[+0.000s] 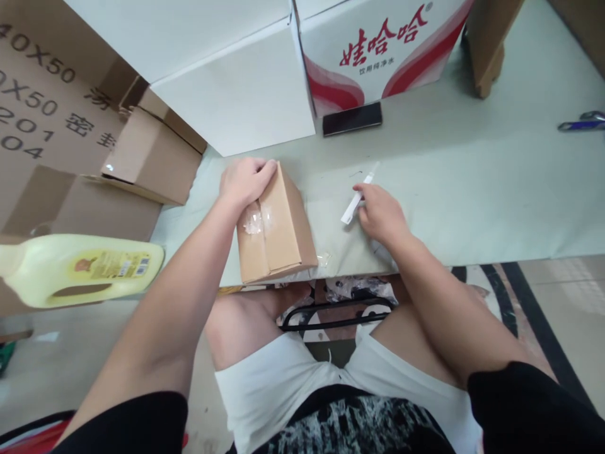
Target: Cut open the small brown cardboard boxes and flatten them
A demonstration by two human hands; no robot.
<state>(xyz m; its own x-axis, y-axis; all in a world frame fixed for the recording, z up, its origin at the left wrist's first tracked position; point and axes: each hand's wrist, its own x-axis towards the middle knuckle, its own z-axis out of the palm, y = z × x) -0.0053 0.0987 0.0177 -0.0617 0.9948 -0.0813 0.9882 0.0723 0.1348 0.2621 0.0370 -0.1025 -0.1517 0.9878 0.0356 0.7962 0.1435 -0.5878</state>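
A small brown cardboard box [278, 230] rests at the near edge of the table, clear tape across its seam. My left hand [248, 180] grips its far end, the thumb over the top edge. To the right, my right hand [382, 211] is closed around a slim white utility knife [352, 207] held low over the tabletop. The thin end of the knife points away from me to the upper right. Part of the knife is hidden behind my fingers.
A black phone [352, 120] lies before a red-and-white carton [378, 57]. A plain white box [236, 94] stands beside it. On the left are brown cartons [155, 148] and a yellow jug [94, 268]. A blue-handled tool [583, 125] lies far right.
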